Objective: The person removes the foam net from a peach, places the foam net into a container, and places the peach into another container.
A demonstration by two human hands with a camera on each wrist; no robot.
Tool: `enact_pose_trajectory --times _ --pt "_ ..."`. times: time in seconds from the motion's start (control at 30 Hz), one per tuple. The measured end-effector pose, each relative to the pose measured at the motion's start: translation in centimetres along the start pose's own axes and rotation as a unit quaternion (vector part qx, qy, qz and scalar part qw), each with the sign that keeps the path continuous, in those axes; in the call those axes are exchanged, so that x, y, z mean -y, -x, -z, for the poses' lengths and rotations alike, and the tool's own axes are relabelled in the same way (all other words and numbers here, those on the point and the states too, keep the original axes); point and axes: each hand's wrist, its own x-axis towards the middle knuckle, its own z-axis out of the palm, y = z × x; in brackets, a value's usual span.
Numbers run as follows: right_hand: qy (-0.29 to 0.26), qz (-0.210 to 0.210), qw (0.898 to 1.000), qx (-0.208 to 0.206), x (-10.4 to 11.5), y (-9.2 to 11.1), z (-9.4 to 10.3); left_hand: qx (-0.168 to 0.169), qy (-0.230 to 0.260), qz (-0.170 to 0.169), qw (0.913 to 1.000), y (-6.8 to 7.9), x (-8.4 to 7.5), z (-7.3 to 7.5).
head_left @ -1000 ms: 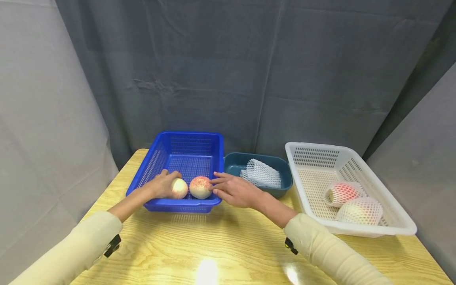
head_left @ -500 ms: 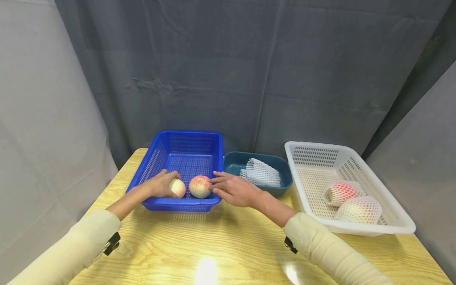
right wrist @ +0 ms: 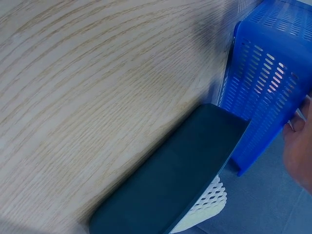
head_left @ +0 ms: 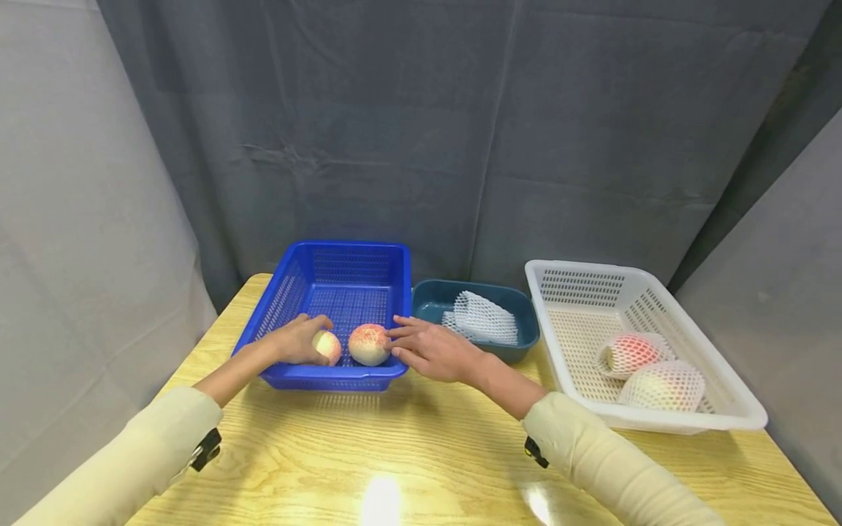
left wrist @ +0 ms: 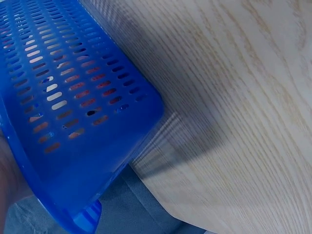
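Note:
Inside the front of the blue basket point(head_left: 351, 296) lie two peaches, pale with red speckling. My left hand point(head_left: 296, 341) reaches in over the basket's left side and grips the left peach point(head_left: 328, 348), fingers behind it and thumb in front. Just right of that sits the second peach point(head_left: 368, 345), slightly bigger and redder on top. My right hand point(head_left: 434, 351) reaches over the right rim with fairly straight fingers, tips right at this peach's side. In the right wrist view, part of the right hand point(right wrist: 298, 151) shows by the basket wall; the peaches are mostly hidden there.
A dark teal tub point(head_left: 427, 310) with white foam net sleeves point(head_left: 487, 319) stands right of the basket. Farther right, a white basket point(head_left: 579, 332) holds two net-wrapped peaches point(head_left: 664, 387). The wooden table point(head_left: 316, 453) ends at a grey curtain point(head_left: 395, 146).
The left peach has shifted slightly left with my left hand, widening the gap to the second peach. My right hand stays about where it was.

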Motion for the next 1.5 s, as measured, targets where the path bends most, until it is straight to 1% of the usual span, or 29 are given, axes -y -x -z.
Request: enact_pose_trajectory --times 0.1,0.2,0.33,0.4,0.5,0.6,0.73,0.9,1.03,1.33,1.5 --pt "0.001 -0.001 1.0 0.0 0.0 0.0 0.1 -0.001 0.002 0.002 1.0 -0.1 0.0 0.1" --pt "0.001 -0.001 1.0 0.0 0.0 0.0 0.1 -0.011 0.007 0.003 0.9999 -0.3 0.1 0.1" --pt "0.001 0.001 1.0 0.0 -0.1 0.0 0.0 -0.041 0.008 0.014 0.999 -0.4 0.0 0.3" --pt "0.002 0.0 1.0 0.0 -0.1 0.0 0.0 -0.058 0.006 0.026 0.9979 -0.5 -0.1 0.4" --pt "0.005 -0.003 1.0 0.003 -0.1 0.0 0.0 -0.082 0.004 0.044 0.9956 -0.5 -0.5 0.6" --pt "0.009 -0.005 1.0 0.005 0.0 -0.1 0.1 -0.097 0.006 0.055 0.9938 -0.6 -1.1 0.8" --pt "0.02 -0.005 1.0 0.006 0.1 -0.1 0.3 -0.109 0.01 0.057 0.9923 -0.9 -1.9 0.8" --pt "0.036 -0.008 0.999 -0.007 0.4 -0.2 0.6 -0.124 0.019 0.052 0.9908 -1.2 -2.7 0.6" --pt "0.043 -0.03 0.999 -0.013 0.7 -0.1 1.1 -0.129 0.024 0.045 0.9903 -1.3 -3.2 0.6" --pt "0.076 -0.075 0.994 0.006 1.2 0.2 3.1 -0.136 0.044 0.031 0.9892 -1.4 -4.7 0.5" --pt "0.08 -0.11 0.991 0.013 1.1 0.7 4.2 -0.144 0.049 0.011 0.9884 -1.5 -5.6 0.5"
